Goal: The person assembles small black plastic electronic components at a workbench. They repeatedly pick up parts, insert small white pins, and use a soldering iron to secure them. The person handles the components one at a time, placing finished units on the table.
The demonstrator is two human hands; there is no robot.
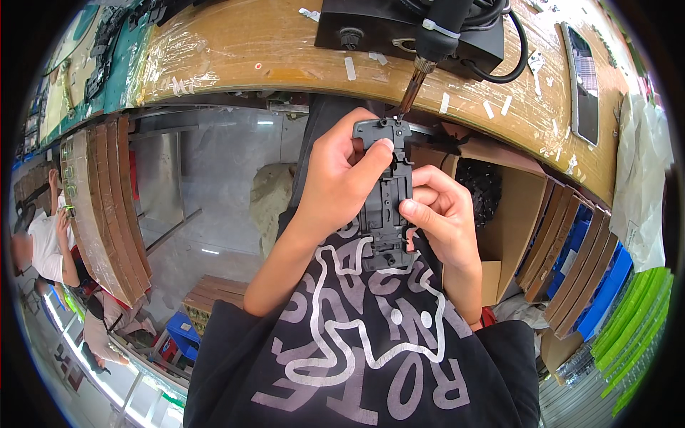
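Near the middle of the view we see a long black plastic part [387, 189], gripped in both hands above the lap, its length running roughly from 12 to 6 o'clock. The left hand [335, 175] is wrapped around its upper end, thumb pressed flat on the face. The right hand [449, 210] pinches the 3 o'clock edge between thumb and curled fingers. A black tool with a metal shaft [419, 75] points down at the part's 12 o'clock end; we cannot tell whether its tip touches.

At 3 o'clock, beyond the right hand and below the edge of the table [250, 53], we find an open cardboard box [517, 207] holding a heap of small black pieces [479, 185], too small for us to make out singly. Further out, between 3 and 4 o'clock, blue bins [605, 292] stand among upright cardboard sheets [553, 239]; we cannot see into them. At 8 o'clock a blue crate [183, 334] sits low, its contents unclear to us. On the table at 12 to 1 o'clock we see a black control box [392, 25], and at 2 o'clock a phone-like device [583, 89].
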